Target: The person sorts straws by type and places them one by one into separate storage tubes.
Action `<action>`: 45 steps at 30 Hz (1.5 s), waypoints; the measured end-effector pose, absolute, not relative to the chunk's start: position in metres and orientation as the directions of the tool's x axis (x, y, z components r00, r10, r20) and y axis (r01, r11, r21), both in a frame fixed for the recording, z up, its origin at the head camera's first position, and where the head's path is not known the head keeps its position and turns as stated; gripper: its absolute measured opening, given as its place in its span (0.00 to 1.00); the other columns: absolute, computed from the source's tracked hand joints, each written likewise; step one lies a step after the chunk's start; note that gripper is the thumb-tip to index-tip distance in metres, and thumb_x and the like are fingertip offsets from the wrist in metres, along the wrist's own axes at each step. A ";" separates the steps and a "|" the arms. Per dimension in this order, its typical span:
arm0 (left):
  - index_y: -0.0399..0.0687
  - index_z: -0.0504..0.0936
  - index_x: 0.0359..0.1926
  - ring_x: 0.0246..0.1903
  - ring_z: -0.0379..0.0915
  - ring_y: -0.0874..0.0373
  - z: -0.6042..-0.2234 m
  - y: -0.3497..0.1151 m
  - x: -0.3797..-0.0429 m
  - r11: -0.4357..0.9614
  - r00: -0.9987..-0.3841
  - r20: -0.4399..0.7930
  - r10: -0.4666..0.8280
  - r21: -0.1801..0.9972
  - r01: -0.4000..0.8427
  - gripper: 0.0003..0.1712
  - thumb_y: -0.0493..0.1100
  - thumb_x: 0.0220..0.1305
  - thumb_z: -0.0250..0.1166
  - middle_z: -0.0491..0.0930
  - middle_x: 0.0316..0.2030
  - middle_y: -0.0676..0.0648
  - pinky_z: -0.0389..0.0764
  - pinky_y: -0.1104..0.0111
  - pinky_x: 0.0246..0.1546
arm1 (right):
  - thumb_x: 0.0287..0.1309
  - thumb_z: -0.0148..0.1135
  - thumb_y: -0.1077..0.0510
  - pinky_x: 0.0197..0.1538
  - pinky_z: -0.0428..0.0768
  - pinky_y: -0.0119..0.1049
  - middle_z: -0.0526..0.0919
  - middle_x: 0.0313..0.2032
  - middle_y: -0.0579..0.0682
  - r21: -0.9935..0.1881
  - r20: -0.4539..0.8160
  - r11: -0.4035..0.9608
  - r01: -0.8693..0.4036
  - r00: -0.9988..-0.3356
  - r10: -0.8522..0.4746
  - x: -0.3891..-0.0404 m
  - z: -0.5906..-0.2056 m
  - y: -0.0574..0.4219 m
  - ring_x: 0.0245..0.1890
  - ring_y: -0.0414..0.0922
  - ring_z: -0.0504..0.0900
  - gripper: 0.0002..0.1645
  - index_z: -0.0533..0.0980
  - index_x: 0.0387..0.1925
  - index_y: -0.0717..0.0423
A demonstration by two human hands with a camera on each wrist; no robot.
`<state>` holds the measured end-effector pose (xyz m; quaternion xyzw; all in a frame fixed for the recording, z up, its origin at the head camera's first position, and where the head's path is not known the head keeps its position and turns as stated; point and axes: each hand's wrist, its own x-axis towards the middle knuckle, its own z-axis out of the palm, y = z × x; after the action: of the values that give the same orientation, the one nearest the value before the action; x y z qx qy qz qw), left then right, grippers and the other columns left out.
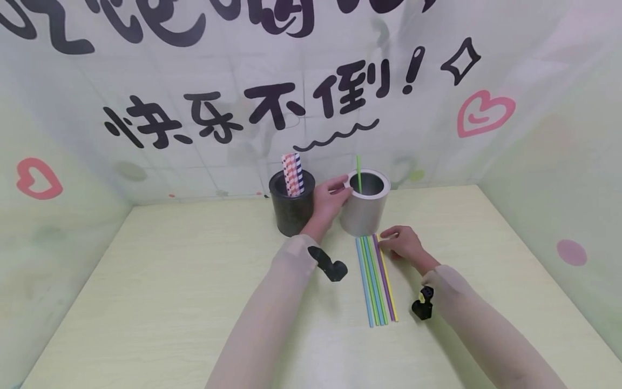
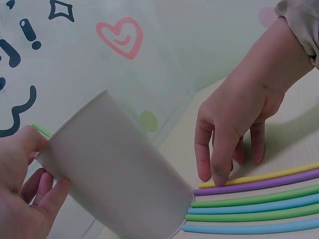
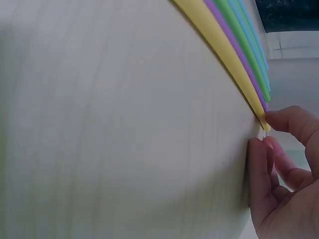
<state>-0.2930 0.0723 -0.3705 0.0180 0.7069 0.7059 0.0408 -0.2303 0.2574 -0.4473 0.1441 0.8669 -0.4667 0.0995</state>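
Left hand [image 1: 331, 201] grips rim of smooth grey cylindrical cup [image 1: 363, 216], thin green straw [image 1: 359, 170] inside; right hand [image 1: 404, 246] pinches cup-side end of slim yellow straw [image 2: 269, 175], on pale wood-grain table [image 1: 194, 297].

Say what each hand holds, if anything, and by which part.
The left hand grips the grey cylindrical cup at its rim. The right hand touches the slim yellow straw at its cup-side end; whether it pinches cannot be told.

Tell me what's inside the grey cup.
One green straw sticks up out of the grey cup; the near side hides the straw's lower end and the cup's bottom.
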 end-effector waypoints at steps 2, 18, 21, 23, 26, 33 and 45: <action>0.43 0.78 0.52 0.46 0.74 0.54 -0.371 0.072 -0.293 -0.003 -0.996 -0.032 0.082 0.999 -0.032 0.21 0.34 0.55 0.64 0.75 0.48 0.43 0.80 0.74 0.39 | 0.49 0.66 0.59 0.19 0.75 0.29 0.77 0.27 0.53 -0.784 -0.309 0.511 0.352 -0.936 0.170 -0.229 -0.445 0.255 0.14 0.39 0.70 0.22 0.75 0.46 0.64; 0.44 0.78 0.52 0.48 0.73 0.54 -0.374 0.072 -0.295 -0.002 -0.996 -0.037 0.076 0.999 -0.038 0.22 0.34 0.54 0.64 0.75 0.50 0.43 0.80 0.75 0.39 | 0.46 0.66 0.63 0.22 0.79 0.32 0.77 0.32 0.57 -0.790 -0.289 0.507 0.346 -0.938 0.191 -0.228 -0.445 0.246 0.17 0.42 0.73 0.21 0.74 0.44 0.64; 0.44 0.78 0.52 0.48 0.73 0.54 -0.374 0.073 -0.294 -0.003 -0.997 -0.035 0.076 0.999 -0.035 0.22 0.34 0.54 0.64 0.75 0.50 0.43 0.80 0.75 0.39 | 0.46 0.64 0.64 0.22 0.80 0.33 0.77 0.32 0.58 -0.797 -0.279 0.501 0.338 -0.941 0.191 -0.227 -0.446 0.246 0.17 0.42 0.74 0.21 0.74 0.44 0.65; 0.44 0.78 0.52 0.48 0.73 0.54 -0.374 0.073 -0.294 -0.001 -0.997 -0.035 0.076 0.999 -0.035 0.21 0.34 0.54 0.64 0.75 0.50 0.43 0.80 0.75 0.39 | 0.46 0.63 0.64 0.22 0.80 0.33 0.78 0.31 0.58 -0.803 -0.275 0.495 0.333 -0.943 0.189 -0.227 -0.446 0.247 0.17 0.42 0.74 0.20 0.73 0.44 0.66; 0.44 0.78 0.53 0.48 0.72 0.54 -0.374 0.073 -0.294 0.005 -0.996 -0.038 0.082 0.999 -0.038 0.22 0.34 0.55 0.64 0.75 0.50 0.43 0.80 0.75 0.40 | 0.47 0.61 0.65 0.22 0.80 0.33 0.78 0.31 0.58 -0.811 -0.272 0.482 0.331 -0.943 0.189 -0.226 -0.447 0.248 0.18 0.42 0.74 0.19 0.73 0.44 0.67; 0.44 0.78 0.53 0.48 0.73 0.55 -0.373 0.075 -0.293 0.004 -0.996 -0.039 0.084 0.999 -0.039 0.21 0.35 0.55 0.63 0.75 0.50 0.43 0.80 0.74 0.40 | 0.52 0.58 0.63 0.22 0.80 0.33 0.77 0.27 0.54 -0.843 -0.304 0.412 0.344 -0.939 0.163 -0.226 -0.443 0.259 0.22 0.40 0.74 0.19 0.73 0.46 0.70; 0.43 0.78 0.52 0.47 0.73 0.54 -0.372 0.073 -0.294 -0.021 -0.996 -0.042 0.080 0.999 -0.044 0.21 0.33 0.54 0.64 0.75 0.50 0.42 0.80 0.73 0.39 | 0.49 0.51 0.67 0.31 0.84 0.40 0.73 0.30 0.51 -0.935 -0.193 0.278 0.219 -0.974 0.119 -0.229 -0.402 0.270 0.26 0.40 0.77 0.26 0.67 0.53 0.72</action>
<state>-0.2943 0.0735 -0.3716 0.0129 0.6985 0.7142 0.0431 -0.2290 0.2698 -0.4023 0.1058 0.7983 -0.5914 0.0426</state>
